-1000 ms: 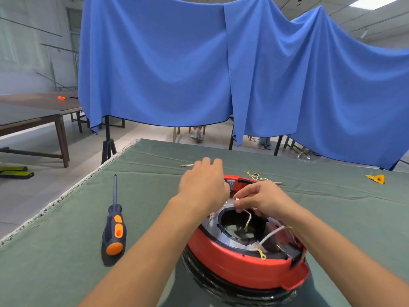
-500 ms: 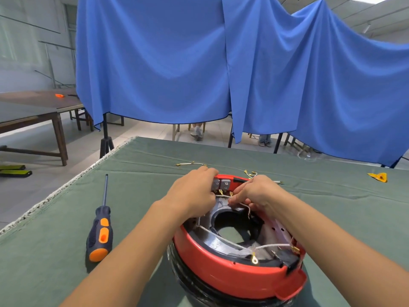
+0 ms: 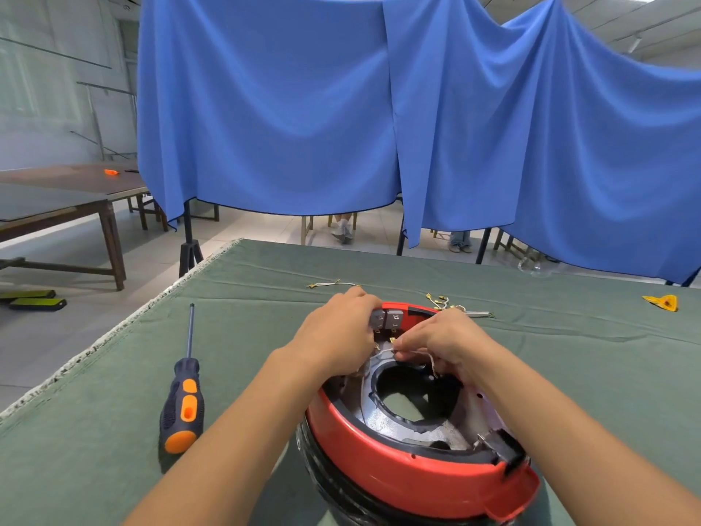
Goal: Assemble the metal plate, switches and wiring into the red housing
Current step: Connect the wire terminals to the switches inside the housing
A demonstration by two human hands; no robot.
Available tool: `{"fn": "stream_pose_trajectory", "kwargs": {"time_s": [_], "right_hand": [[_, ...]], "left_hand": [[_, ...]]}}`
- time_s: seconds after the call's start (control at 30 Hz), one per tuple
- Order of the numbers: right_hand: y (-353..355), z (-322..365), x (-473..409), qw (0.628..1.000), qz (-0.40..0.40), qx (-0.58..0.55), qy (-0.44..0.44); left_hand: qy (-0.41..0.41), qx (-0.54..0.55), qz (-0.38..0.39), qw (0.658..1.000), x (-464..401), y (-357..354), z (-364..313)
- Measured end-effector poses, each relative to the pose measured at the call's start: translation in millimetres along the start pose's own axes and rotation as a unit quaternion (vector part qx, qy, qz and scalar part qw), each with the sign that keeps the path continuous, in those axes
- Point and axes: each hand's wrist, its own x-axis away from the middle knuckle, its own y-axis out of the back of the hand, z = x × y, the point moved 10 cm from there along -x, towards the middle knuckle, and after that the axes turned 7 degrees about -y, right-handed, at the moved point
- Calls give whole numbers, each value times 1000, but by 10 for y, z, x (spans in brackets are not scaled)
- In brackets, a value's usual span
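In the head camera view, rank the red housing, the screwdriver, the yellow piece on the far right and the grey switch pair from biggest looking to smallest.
1. red housing
2. screwdriver
3 and 4. yellow piece and grey switch pair look about alike; the piece lies farther off, so no ranking.

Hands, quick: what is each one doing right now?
Left hand: fingers curled at the grey switches; grip hidden, cannot tell.
Right hand: pinching a white wire.

My red housing holds grey switches; navy-and-orange screwdriver lies on the green-clothed counter; blue drape behind.
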Motion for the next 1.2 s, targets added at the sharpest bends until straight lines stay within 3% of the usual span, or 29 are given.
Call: {"fn": "stream_pose_trajectory", "kwargs": {"time_s": [0.33,1.2], "right_hand": [[59,-32,-6,999,-38,0,-37],[28,-5,41,997,-33,-27,-63]], "left_hand": [[11,10,3,1000,18,-7,16],[-27,-51,7,998,-11,-46,-42]]}}
